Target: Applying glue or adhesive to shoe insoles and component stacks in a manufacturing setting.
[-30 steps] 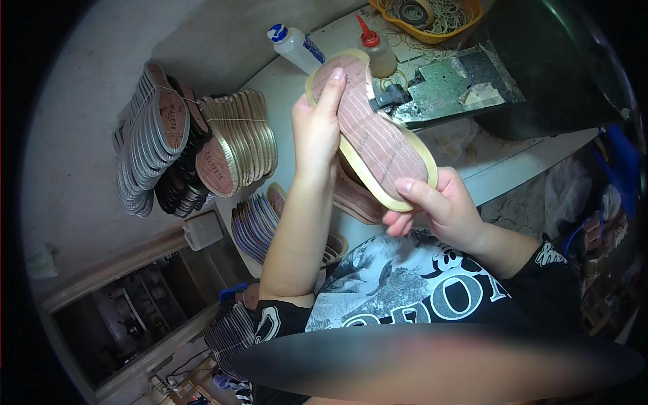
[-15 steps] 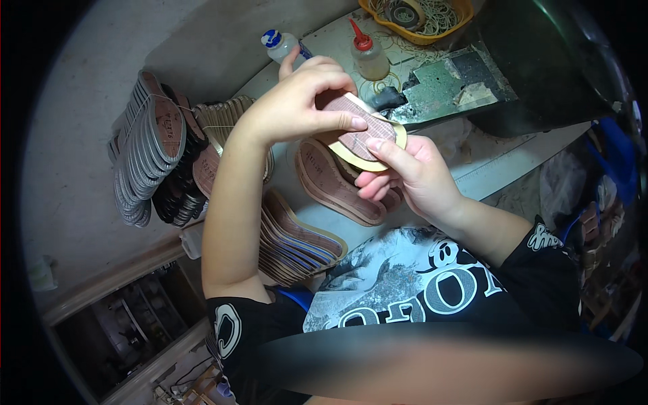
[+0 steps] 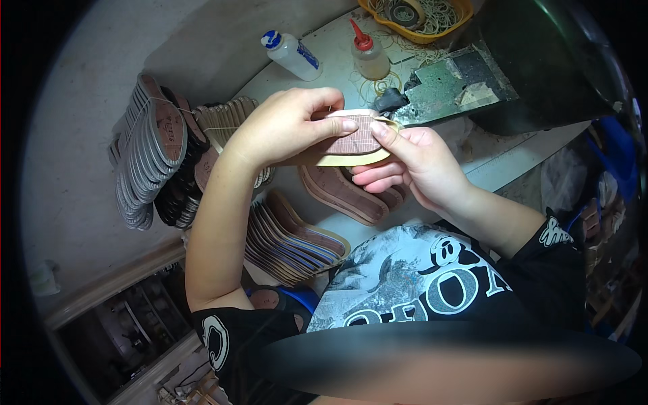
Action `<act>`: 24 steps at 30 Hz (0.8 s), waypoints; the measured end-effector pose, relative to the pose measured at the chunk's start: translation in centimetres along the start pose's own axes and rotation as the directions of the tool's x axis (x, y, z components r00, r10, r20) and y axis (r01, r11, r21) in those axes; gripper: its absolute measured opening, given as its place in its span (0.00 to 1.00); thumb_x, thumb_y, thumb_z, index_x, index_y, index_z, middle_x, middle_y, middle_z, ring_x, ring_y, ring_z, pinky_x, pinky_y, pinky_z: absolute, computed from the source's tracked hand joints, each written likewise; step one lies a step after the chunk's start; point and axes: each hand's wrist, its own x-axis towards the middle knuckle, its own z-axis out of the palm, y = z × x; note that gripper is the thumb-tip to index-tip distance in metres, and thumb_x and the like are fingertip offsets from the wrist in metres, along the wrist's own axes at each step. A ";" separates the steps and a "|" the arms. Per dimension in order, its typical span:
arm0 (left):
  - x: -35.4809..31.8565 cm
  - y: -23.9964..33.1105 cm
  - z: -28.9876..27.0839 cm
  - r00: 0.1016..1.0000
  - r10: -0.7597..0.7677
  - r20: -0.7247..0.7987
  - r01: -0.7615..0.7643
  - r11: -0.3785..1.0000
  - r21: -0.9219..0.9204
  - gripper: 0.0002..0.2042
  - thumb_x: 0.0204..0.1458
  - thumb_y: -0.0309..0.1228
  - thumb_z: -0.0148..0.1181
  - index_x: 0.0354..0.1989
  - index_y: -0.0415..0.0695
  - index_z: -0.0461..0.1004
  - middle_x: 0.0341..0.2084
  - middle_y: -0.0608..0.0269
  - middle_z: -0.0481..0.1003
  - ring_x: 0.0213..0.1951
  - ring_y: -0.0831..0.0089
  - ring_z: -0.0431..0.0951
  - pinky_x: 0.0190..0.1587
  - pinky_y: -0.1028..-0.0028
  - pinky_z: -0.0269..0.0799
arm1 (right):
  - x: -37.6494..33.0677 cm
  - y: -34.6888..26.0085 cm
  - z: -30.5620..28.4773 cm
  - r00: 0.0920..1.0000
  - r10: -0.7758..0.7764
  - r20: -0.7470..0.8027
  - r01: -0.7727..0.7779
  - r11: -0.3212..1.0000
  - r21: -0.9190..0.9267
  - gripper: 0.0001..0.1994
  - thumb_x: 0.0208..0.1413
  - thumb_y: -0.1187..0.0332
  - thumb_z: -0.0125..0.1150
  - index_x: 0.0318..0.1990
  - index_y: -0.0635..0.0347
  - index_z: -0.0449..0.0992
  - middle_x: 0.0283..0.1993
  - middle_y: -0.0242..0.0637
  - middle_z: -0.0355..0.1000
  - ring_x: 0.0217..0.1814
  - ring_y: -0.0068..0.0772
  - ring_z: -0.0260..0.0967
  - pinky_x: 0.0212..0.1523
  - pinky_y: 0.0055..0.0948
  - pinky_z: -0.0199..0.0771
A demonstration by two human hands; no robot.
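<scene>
A shoe insole (image 3: 351,143), brownish-pink with a fine grid and a pale yellow margin round it, is held up over the table in both hands. My left hand (image 3: 290,125) grips its left part, thumb on top and fingers hidden behind. My right hand (image 3: 422,162) pinches the rounded right end, its thumb pressing at the pale edge and the other fingers curled beneath. Directly under the hands lie more brown insoles (image 3: 344,196), partly covered by the held one. Nearer to me, a fanned row of insoles (image 3: 290,236) leans together.
Tied bundles of insoles (image 3: 152,145) stand by the wall at left. Behind the hands are a white bottle with a blue cap (image 3: 290,54), a red-tipped squeeze bottle (image 3: 370,57), a worn green metal plate (image 3: 459,84) and a yellow basket (image 3: 422,34) of rubber bands and tape.
The insole has turned to lie more level, its right end now lower in tilt. My left hand has shifted slightly down and left, uncovering the white bottle; its raised finger has come down.
</scene>
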 end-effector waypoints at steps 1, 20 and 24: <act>-0.3 0.1 0.4 0.995 -0.101 0.005 0.101 0.994 -0.036 0.18 0.55 0.44 0.60 0.30 0.39 0.71 0.17 0.67 0.68 0.22 0.80 0.64 0.25 0.75 0.61 | 0.0 -0.1 0.0 1.000 -0.006 0.003 0.006 1.000 0.026 0.23 0.64 0.54 0.52 0.46 0.73 0.73 0.40 0.48 0.76 0.37 0.33 0.79 0.34 0.22 0.81; -1.8 2.6 4.6 0.860 -0.441 0.256 0.468 0.484 -0.739 0.23 0.58 0.48 0.56 0.20 0.39 0.75 0.09 0.60 0.72 0.07 0.77 0.68 0.11 0.79 0.64 | -1.3 -1.3 -2.7 0.998 0.049 0.039 -0.038 0.968 -0.246 0.17 0.57 0.62 0.61 0.41 0.71 0.77 0.37 0.39 0.78 0.36 0.24 0.75 0.39 0.23 0.74; -1.8 2.4 5.0 0.869 -0.459 0.185 0.419 0.484 -0.768 0.26 0.57 0.50 0.55 0.15 0.41 0.72 0.05 0.62 0.69 0.04 0.78 0.64 0.07 0.81 0.58 | -5.7 -1.6 -3.1 0.969 0.209 0.131 -0.127 0.879 -0.459 0.18 0.53 0.66 0.66 0.47 0.69 0.77 0.40 0.38 0.78 0.42 0.23 0.73 0.48 0.25 0.73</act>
